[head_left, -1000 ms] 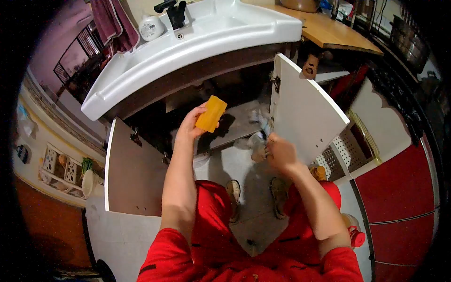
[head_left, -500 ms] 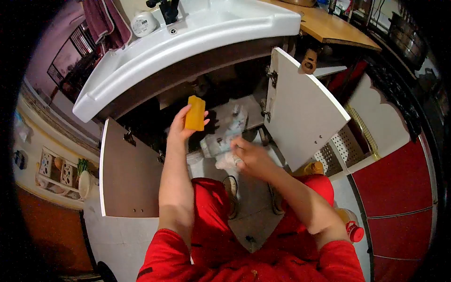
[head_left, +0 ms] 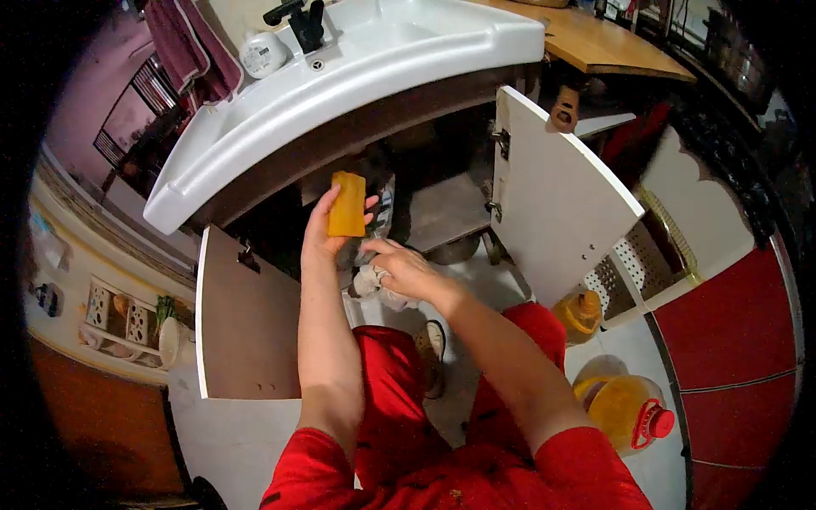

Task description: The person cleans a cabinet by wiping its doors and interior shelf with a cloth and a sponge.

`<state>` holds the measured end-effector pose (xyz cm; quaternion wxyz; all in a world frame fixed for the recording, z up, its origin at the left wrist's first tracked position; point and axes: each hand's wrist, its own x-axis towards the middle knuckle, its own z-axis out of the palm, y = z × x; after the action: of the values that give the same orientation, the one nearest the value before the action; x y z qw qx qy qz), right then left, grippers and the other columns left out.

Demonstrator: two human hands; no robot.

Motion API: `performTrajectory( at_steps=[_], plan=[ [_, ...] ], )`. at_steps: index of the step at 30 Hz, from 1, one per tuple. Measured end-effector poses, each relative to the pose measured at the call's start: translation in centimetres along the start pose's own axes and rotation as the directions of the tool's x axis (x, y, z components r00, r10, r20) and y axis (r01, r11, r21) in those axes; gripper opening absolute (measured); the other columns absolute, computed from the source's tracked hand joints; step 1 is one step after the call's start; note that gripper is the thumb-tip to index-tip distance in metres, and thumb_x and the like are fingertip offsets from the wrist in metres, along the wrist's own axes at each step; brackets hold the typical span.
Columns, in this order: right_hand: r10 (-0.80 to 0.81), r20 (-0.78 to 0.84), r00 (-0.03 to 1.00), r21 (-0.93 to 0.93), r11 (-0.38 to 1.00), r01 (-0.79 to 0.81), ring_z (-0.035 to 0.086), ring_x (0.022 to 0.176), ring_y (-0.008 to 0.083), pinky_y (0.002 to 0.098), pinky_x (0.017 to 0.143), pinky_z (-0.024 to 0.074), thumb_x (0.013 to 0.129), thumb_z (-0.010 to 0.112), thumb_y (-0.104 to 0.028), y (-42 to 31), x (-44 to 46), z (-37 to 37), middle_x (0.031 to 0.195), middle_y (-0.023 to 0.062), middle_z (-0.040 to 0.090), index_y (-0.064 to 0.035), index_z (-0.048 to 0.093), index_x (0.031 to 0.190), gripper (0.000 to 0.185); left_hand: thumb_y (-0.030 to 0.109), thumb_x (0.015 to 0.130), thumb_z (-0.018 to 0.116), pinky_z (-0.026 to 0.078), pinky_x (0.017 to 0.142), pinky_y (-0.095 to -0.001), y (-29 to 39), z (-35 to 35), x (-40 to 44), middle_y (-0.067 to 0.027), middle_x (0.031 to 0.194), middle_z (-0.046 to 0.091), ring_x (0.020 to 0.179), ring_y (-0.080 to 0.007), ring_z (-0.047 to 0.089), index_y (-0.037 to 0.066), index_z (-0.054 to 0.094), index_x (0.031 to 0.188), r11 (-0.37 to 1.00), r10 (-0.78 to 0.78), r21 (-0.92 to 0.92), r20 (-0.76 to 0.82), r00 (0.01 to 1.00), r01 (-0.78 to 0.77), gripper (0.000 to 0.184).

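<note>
My left hand is closed round a yellow block, held upright in front of the open cabinet under the sink. Lower and to its right, my right hand grips a crumpled whitish cloth or bag. Part of a patterned plastic wrapper shows behind the left hand's fingers; whether it joins the whitish bundle I cannot tell. Both cabinet doors, the left and the right, stand open on either side of my arms.
Above the cabinet is a white sink with a black faucet and a white container. Two bottles of yellow liquid, a smaller and a larger, stand on the floor at right. A round dark bowl lies beneath the cabinet.
My right hand has moved left with the whitish bundle, from near the right door to just below my left hand. My left hand has shifted slightly left with the yellow block. More of both bottles shows.
</note>
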<state>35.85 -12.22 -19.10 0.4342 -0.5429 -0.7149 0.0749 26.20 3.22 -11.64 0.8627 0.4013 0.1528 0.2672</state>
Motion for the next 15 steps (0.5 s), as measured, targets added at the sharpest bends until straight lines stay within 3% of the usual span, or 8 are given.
performTrajectory(
  at_steps=[2, 4, 7, 9, 11, 13, 14, 15],
  plan=[
    [-0.033, -0.037, 0.999, 0.009, 0.999, 0.033, 0.052, 0.107, 0.032, 0.0384, 0.09, 0.0439, 0.067, 0.058, -0.001, 0.7, 0.5, 1.2, 0.129, 0.0113, 0.046, 0.0, 0.064, 0.09, 0.023, 0.028, 0.085, 0.06, 0.054, 0.074, -0.0456, -0.5, -0.5, 0.6, -0.0134, 0.116, 0.053, 0.102, -0.0351, 0.058, 0.004, 0.043, 0.125, 0.995, -0.037, 0.092, -0.066, 0.997, 0.043, 0.05],
    [0.317, 0.151, 0.936, -0.081, 0.948, -0.308, 0.048, 0.114, 0.033, 0.0368, 0.097, 0.0388, 0.067, 0.058, -0.003, 1.0, 0.6, 2.4, 0.14, 0.0116, 0.036, -0.0002, 0.064, 0.096, 0.03, 0.028, 0.085, 0.061, 0.054, 0.074, -0.0457, -1.3, -1.6, 1.5, -0.0139, 0.116, 0.053, 0.101, -0.0346, 0.058, 0.005, 0.042, 0.125, 0.984, -0.06, 0.162, -0.095, 0.994, 0.075, 0.05],
    [0.368, 0.247, 0.896, -0.013, 0.926, -0.377, 0.046, 0.117, 0.0334, 0.0362, 0.098, 0.0382, 0.068, 0.059, -0.004, 1.6, 0.7, 1.6, 0.14, 0.0152, 0.035, -0.0034, 0.065, 0.101, 0.033, 0.03, 0.084, 0.062, 0.054, 0.076, -0.0456, -2.6, -4.4, 2.5, -0.0145, 0.115, 0.053, 0.099, -0.0325, 0.058, 0.006, 0.042, 0.124, 0.958, -0.105, 0.246, -0.17, 0.98, 0.145, 0.051],
    [0.371, 0.212, 0.904, 0.028, 0.923, -0.385, 0.046, 0.117, 0.0335, 0.0359, 0.097, 0.0389, 0.068, 0.061, -0.007, 2.6, 0.5, 0.7, 0.138, 0.0176, 0.038, -0.0066, 0.066, 0.103, 0.036, 0.029, 0.08, 0.067, 0.054, 0.076, -0.0443, -2.9, -5.7, 2.8, -0.0122, 0.11, 0.053, 0.094, -0.03, 0.06, 0.007, 0.042, 0.124, 0.961, -0.173, 0.172, -0.235, 0.957, 0.216, 0.055],
    [0.594, 0.221, 0.773, 0.008, 0.792, -0.611, 0.051, 0.112, 0.029, 0.033, 0.094, 0.0411, 0.069, 0.065, -0.014, 2.8, 0.8, -1.1, 0.126, 0.0195, 0.049, -0.0047, 0.063, 0.107, 0.039, 0.028, 0.08, 0.067, 0.054, 0.076, -0.0444, -2.8, -4.9, 2.5, -0.0116, 0.11, 0.053, 0.093, -0.0294, 0.059, 0.008, 0.042, 0.125, 0.967, -0.172, 0.14, -0.253, 0.952, 0.212, 0.055],
    [0.647, 0.114, 0.754, 0.301, 0.701, -0.647, 0.055, 0.105, 0.0237, 0.0309, 0.091, 0.0421, 0.071, 0.068, -0.022, 2.0, -0.6, -3.8, 0.114, 0.0164, 0.057, -0.0013, 0.058, 0.113, 0.048, 0.027, 0.08, 0.068, 0.053, 0.075, -0.0444, -3.4, -4.5, 2.6, -0.0109, 0.109, 0.053, 0.093, -0.0289, 0.059, 0.01, 0.042, 0.126, 0.975, -0.161, 0.102, -0.278, 0.947, 0.196, 0.055],
    [0.639, 0.125, 0.759, 0.294, 0.706, -0.644, 0.055, 0.105, 0.0237, 0.0309, 0.091, 0.0421, 0.071, 0.068, -0.022, 2.0, -1.5, -5.1, 0.114, 0.0164, 0.057, -0.0013, 0.058, 0.113, 0.048, 0.025, 0.079, 0.068, 0.053, 0.074, -0.0429, -4.3, -4.4, 3.4, -0.0101, 0.108, 0.053, 0.093, -0.0272, 0.058, 0.011, 0.043, 0.126, 0.966, -0.123, 0.193, -0.25, 0.961, 0.174, 0.056],
    [0.545, 0.125, 0.829, 0.444, 0.717, -0.538, 0.053, 0.108, 0.0229, 0.0315, 0.092, 0.0407, 0.074, 0.066, -0.026, 2.2, -2.5, -6.3, 0.118, 0.0152, 0.055, -0.0011, 0.055, 0.117, 0.051, 0.023, 0.078, 0.069, 0.052, 0.074, -0.0413, -5.2, -4.0, 3.7, -0.0093, 0.108, 0.054, 0.093, -0.0254, 0.057, 0.012, 0.043, 0.127, 0.948, -0.085, 0.282, -0.219, 0.972, 0.146, 0.057]
  ],
)
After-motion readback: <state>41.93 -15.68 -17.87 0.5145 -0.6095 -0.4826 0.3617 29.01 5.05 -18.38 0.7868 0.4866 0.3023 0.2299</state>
